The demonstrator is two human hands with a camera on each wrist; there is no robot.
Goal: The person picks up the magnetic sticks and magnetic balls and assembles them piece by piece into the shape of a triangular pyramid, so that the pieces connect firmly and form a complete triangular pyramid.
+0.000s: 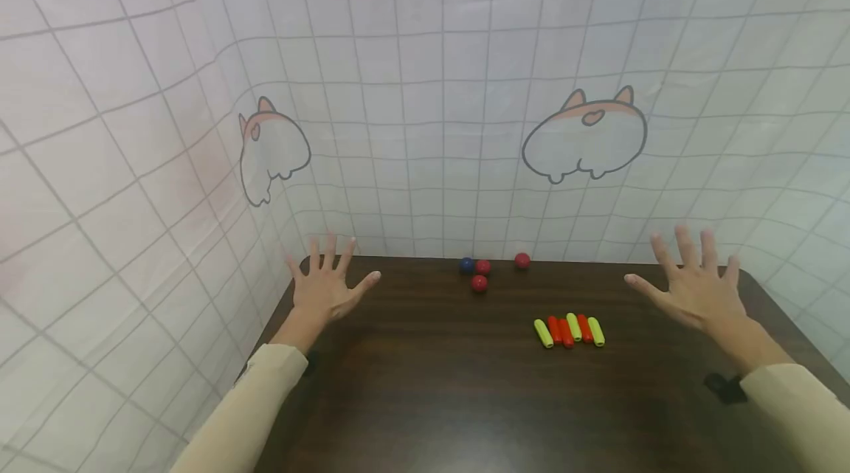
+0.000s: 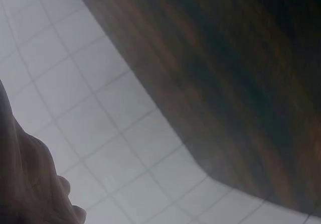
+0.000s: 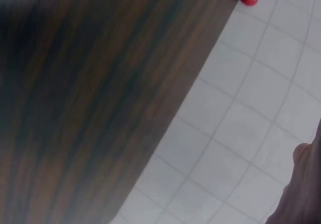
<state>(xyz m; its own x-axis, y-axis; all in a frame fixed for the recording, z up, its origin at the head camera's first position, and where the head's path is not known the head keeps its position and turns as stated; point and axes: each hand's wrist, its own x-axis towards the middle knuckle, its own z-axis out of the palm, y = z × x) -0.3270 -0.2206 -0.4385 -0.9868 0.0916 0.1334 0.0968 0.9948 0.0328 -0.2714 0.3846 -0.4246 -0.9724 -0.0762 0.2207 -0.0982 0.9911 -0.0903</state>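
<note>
White cloth marked with grey grid lines hangs behind and to both sides of the dark brown table, with a rounded animal drawing on its left part and another drawing further right. I have both arms stretched forward in pale sleeves, the left sleeve and the right sleeve. All five fingers of my left hand are spread wide, thumb pointing inward, and they hold nothing; the hand shows against the table's far left corner. My right hand is splayed just as wide on the far right, its thumb also turned inward and its palm bare of anything. A black piece sits by my right wrist.

Between my hands, nearer the right one, six short tubes lie side by side in a slightly uneven row: from the left a yellow tube, two red tubes, a yellow one, a red one and a yellow one. Beyond them, by the table's far edge, a blue ball lies next to a red ball, with a second red ball just in front and a third red ball apart to the right.
</note>
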